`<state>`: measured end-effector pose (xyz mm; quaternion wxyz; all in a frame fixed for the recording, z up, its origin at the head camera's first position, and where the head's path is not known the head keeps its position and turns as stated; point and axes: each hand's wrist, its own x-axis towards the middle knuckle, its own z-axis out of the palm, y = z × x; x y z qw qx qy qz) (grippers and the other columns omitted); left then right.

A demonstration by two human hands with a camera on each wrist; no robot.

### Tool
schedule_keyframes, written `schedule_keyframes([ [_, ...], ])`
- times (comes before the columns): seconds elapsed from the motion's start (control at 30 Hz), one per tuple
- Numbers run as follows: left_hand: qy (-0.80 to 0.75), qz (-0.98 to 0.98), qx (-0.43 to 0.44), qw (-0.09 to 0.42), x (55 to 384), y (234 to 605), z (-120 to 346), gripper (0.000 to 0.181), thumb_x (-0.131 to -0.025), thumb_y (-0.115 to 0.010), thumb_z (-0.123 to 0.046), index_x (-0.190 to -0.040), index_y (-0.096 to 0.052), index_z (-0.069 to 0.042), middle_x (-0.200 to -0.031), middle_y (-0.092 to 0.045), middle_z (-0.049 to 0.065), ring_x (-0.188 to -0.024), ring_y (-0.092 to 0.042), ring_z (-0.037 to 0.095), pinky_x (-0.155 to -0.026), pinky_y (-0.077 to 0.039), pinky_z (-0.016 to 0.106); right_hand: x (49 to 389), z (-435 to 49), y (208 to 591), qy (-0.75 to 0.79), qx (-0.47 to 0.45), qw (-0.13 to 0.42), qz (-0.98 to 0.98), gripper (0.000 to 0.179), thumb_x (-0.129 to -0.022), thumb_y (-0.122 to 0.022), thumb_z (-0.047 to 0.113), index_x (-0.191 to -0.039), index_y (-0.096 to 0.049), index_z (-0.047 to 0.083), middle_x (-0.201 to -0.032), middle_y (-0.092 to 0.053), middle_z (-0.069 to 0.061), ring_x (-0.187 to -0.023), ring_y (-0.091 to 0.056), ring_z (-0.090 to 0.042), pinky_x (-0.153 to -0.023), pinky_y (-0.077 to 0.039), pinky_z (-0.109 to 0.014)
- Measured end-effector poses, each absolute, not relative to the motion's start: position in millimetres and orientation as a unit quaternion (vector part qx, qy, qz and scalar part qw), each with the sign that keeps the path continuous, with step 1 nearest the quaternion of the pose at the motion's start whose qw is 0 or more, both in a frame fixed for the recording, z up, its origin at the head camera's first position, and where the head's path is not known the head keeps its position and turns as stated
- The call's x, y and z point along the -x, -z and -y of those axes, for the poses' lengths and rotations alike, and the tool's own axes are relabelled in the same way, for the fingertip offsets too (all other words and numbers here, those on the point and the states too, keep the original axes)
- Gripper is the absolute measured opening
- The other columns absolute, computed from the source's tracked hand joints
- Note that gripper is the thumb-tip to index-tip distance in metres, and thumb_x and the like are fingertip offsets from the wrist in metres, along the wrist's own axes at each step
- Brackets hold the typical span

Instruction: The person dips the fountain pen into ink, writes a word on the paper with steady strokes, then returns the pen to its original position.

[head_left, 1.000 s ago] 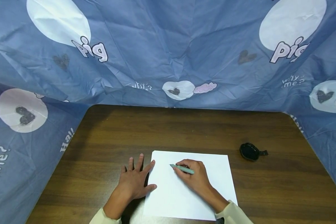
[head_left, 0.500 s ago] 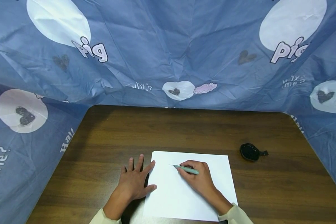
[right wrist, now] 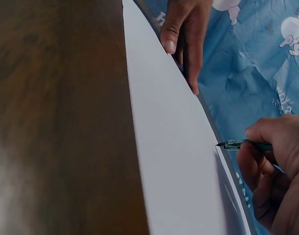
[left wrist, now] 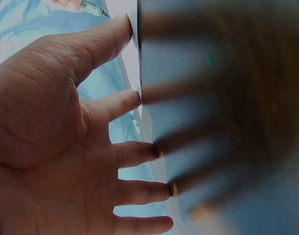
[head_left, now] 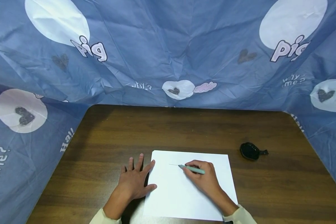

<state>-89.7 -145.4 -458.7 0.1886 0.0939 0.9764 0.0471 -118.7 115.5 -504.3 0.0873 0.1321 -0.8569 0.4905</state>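
A: Where to look first?

B: To the biggest thing: blue printed cloth (head_left: 190,56), filling the top of the frame. Safe to ignore. Below it, find the wood-grain bench (head_left: 184,130), spanning much of the lower half.

A: Then down to the paper?

B: Yes, to a white sheet of paper (head_left: 173,196), lying flat on the bench at the lower centre of the frame, a little askew.

A: How to stop it sliding?

B: With the left grip (head_left: 134,181), at the lower left of centre: spread, with thumb and index fingertip over the left edge of the sheet. Best to press down lightly there, without tugging sideways.

A: And the right grip (head_left: 205,178)?

B: Over the sheet, at the lower right of centre, with fingers curled in a pinch. Probably better to move from the forearm than from the fingertips alone.

A: Any need for the small black pan-shaped dish (head_left: 249,151), right of the sheet?

B: Apparently none; well apart from both grips.

A: So, to the green pen (head_left: 198,170)?

B: Pinched in the right grip, slanting, with the tip toward the left. Aim for even, gentle pressure.

A: And last, the thin dark line (head_left: 173,164)?

B: Running leftward from about the pen tip, roughly level. Probably worth extending slowly, without lifting midway.
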Motion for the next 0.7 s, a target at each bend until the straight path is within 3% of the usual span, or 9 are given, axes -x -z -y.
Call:
schedule_keyframes([
  [0.2, -0.048, -0.977, -0.095, 0.187, 90, 458, 145, 0.083, -0.088, -0.062, -0.065, -0.157, -0.034, -0.028, -0.163, -0.018, 0.02, -0.143, -0.022, 0.055, -0.105, -0.026, 0.072, 117, -128, 505, -0.501, -0.104, 0.076, 0.856, 0.01, -0.075, -0.086, 0.008, -0.081, -0.08, 0.013, -0.073, -0.072, 0.013, -0.064, -0.065, -0.004, -0.06, -0.052, -0.023],
  [0.7, -0.045, -0.976, -0.094, 0.19, 91, 460, 145, 0.084, -0.087, -0.061, -0.066, -0.157, -0.033, -0.029, -0.163, -0.018, 0.02, -0.143, -0.022, 0.054, -0.105, -0.026, 0.072, 112, -160, 501, -0.498, -0.075, 0.069, 0.861, 0.009, -0.077, -0.085, 0.008, -0.083, -0.079, 0.012, -0.076, -0.073, 0.008, -0.065, -0.065, -0.007, -0.059, -0.053, -0.025],
])
